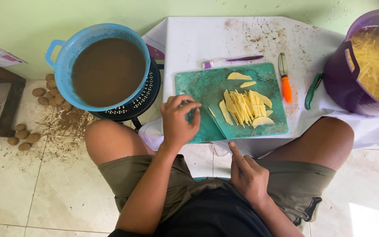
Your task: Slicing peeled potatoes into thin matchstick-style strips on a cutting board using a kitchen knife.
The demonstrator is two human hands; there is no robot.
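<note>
Potato strips lie cut on the green cutting board; a purple bucket at 3 o'clock holds many more. Left hand, fingers curled and empty, rests on the board; right hand grips a knife. Whole potatoes wait at 9 o'clock.

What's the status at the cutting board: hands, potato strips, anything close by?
Left hand resting on green cutting board. Right hand holding knife, blade on board. Potato strips piled mid-board. Orange peeler beside board.

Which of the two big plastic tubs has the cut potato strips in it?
The purple plastic tub at the table's right edge holds the pale potato strips. The blue plastic tub on the left holds only murky brown water.
</note>
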